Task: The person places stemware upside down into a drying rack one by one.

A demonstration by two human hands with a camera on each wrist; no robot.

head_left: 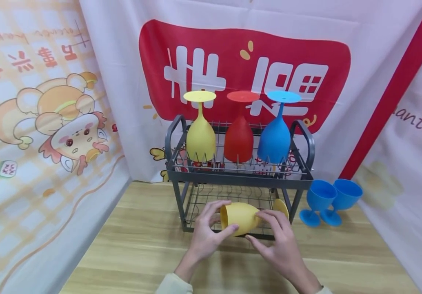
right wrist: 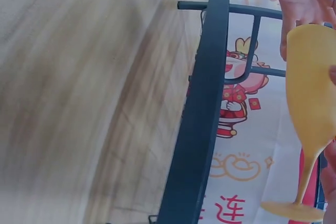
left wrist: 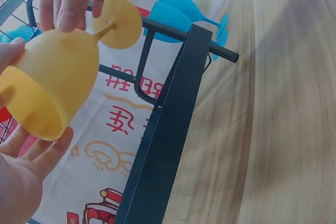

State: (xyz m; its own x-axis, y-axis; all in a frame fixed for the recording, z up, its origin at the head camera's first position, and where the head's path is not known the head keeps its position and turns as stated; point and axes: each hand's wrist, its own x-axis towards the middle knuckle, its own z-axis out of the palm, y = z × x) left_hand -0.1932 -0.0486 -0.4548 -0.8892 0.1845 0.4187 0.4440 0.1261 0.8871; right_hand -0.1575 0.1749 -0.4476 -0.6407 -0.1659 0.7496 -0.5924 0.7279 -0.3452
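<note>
A yellow goblet (head_left: 243, 218) lies sideways in the air between both hands, before the lower tier of a dark two-tier rack (head_left: 240, 177). Its mouth faces left and its round foot (left wrist: 118, 23) points right. The left hand (head_left: 208, 230) grips the bowl near the rim, thumb in front and fingers behind. At the stem end, the right hand (head_left: 283, 247) holds the bowl with fingers on top and thumb below. Upside down on the upper tier stand a yellow goblet (head_left: 201, 139), a red goblet (head_left: 238, 141) and a blue goblet (head_left: 274, 141).
Two blue goblets (head_left: 321, 195) (head_left: 347, 194) stand upright on the wooden table (head_left: 137, 253), right of the rack. Printed cloths (head_left: 123, 81) hang behind and at both sides. The rack's side handles (head_left: 309, 143) rise above its upper tier.
</note>
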